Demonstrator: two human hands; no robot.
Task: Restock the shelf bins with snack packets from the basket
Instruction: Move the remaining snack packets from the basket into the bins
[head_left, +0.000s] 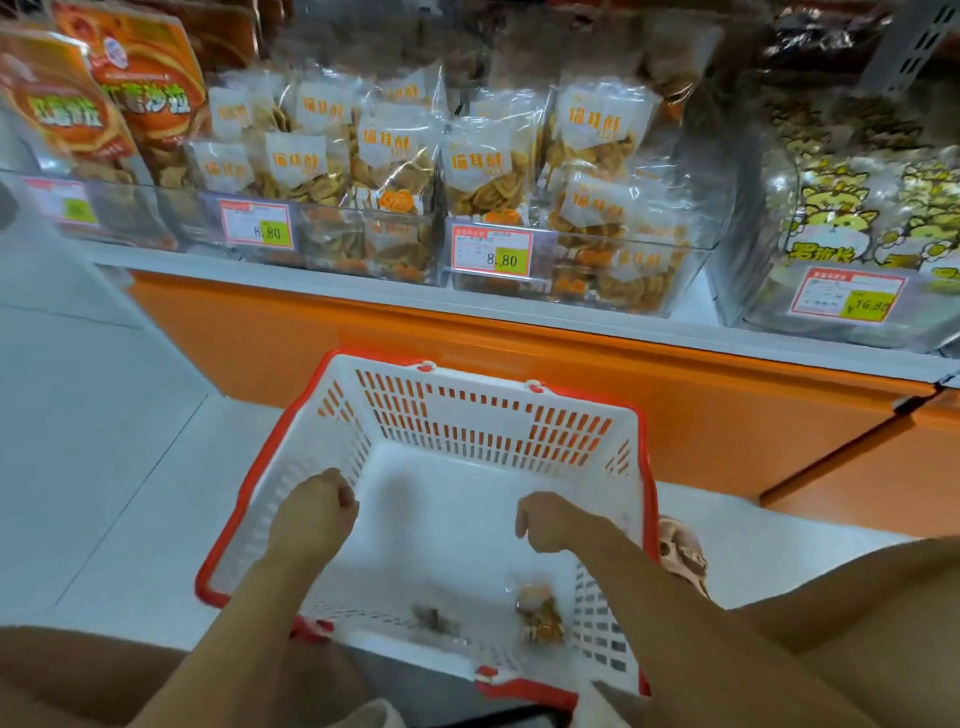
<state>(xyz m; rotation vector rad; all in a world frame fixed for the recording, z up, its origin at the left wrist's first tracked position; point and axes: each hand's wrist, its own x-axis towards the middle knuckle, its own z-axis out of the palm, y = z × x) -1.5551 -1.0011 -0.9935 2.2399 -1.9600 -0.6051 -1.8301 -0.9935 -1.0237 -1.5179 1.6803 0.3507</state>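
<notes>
A white basket (613, 467) with a red rim stands on the floor below the shelf. One small snack packet (540, 616) lies at its near right corner, and a blurred scrap (434, 618) lies beside it. My left hand (317, 512) hangs over the basket's left side with fingers curled, holding nothing. My right hand (550, 519) hovers over the basket's middle, fingers curled under, nothing visible in it. Clear shelf bins (691, 260) above hold bags of yellow chips (488, 171).
Orange packets (150, 88) fill the bin at the far left, and cartoon-printed bags (852, 208) fill the bin at the right. Price tags front each bin. An orange shelf base (571, 374) runs behind the basket. My sandalled foot (683, 558) is right of the basket.
</notes>
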